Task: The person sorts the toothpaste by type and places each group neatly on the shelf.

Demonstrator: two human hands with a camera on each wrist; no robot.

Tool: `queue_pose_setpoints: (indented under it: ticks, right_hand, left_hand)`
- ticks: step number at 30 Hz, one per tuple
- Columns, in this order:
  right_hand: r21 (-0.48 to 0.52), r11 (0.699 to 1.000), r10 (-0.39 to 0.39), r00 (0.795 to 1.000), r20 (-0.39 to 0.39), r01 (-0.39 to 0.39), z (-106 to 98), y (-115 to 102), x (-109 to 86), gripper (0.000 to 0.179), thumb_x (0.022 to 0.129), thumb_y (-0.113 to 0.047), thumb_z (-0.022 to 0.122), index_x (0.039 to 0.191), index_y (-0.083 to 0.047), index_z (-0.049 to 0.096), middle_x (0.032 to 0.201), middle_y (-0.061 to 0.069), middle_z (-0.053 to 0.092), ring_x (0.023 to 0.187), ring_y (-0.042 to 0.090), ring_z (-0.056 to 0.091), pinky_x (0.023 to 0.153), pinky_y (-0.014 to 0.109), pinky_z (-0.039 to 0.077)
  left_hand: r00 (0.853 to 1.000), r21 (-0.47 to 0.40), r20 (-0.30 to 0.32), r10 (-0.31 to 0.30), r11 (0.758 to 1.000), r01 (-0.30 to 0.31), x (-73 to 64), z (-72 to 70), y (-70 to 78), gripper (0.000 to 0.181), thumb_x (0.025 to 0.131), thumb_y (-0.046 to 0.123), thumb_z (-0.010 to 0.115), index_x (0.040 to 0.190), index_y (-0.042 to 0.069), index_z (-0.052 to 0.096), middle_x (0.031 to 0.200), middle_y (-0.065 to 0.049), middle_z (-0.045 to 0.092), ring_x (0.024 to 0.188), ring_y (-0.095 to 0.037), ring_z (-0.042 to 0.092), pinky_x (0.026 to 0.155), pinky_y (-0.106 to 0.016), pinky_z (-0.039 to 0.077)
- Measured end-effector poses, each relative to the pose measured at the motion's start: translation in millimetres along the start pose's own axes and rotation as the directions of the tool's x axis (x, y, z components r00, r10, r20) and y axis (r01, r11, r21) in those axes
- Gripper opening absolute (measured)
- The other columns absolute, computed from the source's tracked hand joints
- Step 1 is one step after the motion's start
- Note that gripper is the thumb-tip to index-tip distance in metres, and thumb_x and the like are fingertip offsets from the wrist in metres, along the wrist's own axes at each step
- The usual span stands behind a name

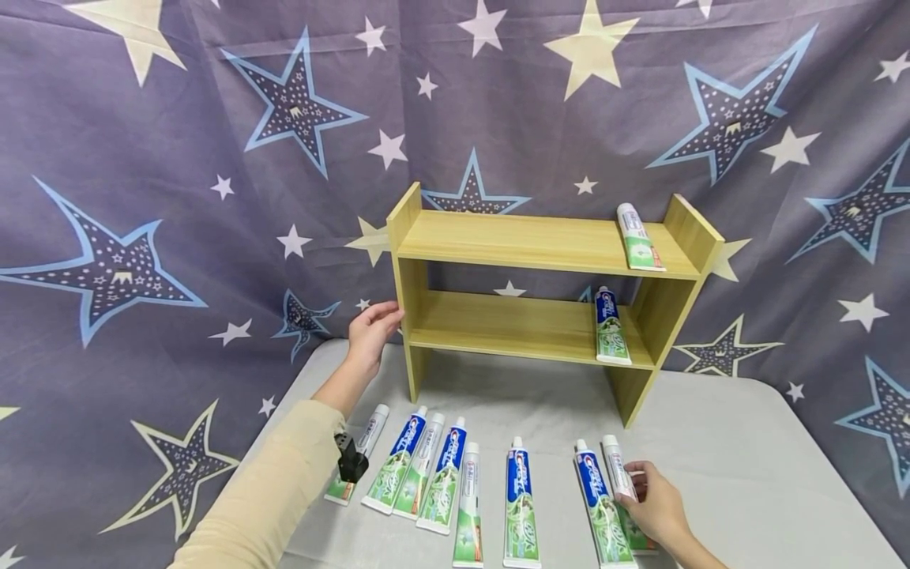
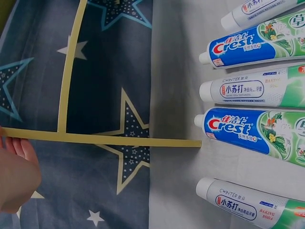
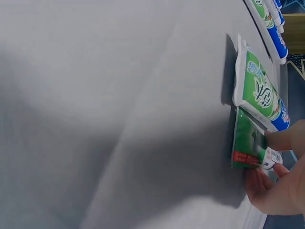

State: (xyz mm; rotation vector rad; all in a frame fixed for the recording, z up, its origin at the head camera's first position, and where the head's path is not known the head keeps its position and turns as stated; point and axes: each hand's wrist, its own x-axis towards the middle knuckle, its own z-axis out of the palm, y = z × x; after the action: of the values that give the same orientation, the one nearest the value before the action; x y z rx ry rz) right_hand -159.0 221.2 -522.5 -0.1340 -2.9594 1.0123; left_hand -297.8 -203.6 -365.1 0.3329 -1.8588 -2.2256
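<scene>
My right hand [image 1: 656,506] pinches a white-and-green baking soda toothpaste tube [image 3: 250,138] between thumb and fingers at the right end of the row. The tube lies on the cloth, touching a blue-and-green Crest tube [image 1: 603,506]. Against the outer left side of a two-tier wooden shelf [image 1: 490,241] rests my left hand [image 1: 371,336], its fingers partly hidden by the panel in the left wrist view. On the shelf's top board lies one white-and-green tube [image 1: 638,237]. A Crest tube [image 1: 611,325] lies on the lower board, toward the right.
Several more tubes lie in a row before the shelf, among them a lone Crest tube [image 1: 521,506] and a baking soda tube [image 1: 468,506]. My left forearm passes over the leftmost tube [image 1: 373,431]. A star-patterned curtain [image 1: 213,118] hangs behind the grey table [image 1: 753,458].
</scene>
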Motion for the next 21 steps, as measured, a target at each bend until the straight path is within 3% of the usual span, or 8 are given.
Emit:
queue_pose_setpoints:
  ticks: [6,13,21]
  right_hand:
    - [0.042,0.999,0.013,1.0,-0.008,-0.012,-0.2,-3.7,1.8,0.049,0.073,-0.005,0.077,0.114,0.007,0.052,0.091,0.018,0.066,0.075,0.019,0.06,0.061,0.029,0.05]
    - [0.087,0.993,0.083,0.996,0.025,-0.085,-3.6,-5.0,6.1,0.051,0.068,-0.01,0.08,0.109,0.011,0.057,0.082,0.012,0.064,0.072,0.015,0.056,0.058,0.022,0.045]
    - [0.091,0.984,0.149,0.986,0.074,-0.156,-7.0,-8.9,7.9,0.044,0.067,-0.01,0.081,0.1,0.012,0.063,0.078,0.012,0.065,0.071,0.018,0.059,0.056,0.025,0.048]
  left_hand:
    - [1.0,0.008,-0.004,0.006,1.0,-0.006,-0.6,-0.6,3.0,0.032,0.087,0.003,0.067,0.117,-0.003,0.06,0.071,0.019,0.065,0.072,0.004,0.065,0.094,-0.026,0.055]
    - [1.0,0.012,-0.006,0.017,1.0,-0.017,-0.8,0.6,2.1,0.033,0.087,0.003,0.066,0.118,-0.004,0.06,0.071,0.019,0.065,0.072,0.004,0.065,0.096,-0.027,0.055]
    - [1.0,0.004,0.005,0.004,1.0,-0.004,-1.6,-0.7,0.2,0.033,0.087,0.002,0.066,0.119,-0.004,0.06,0.072,0.018,0.065,0.072,0.003,0.065,0.08,-0.015,0.057]
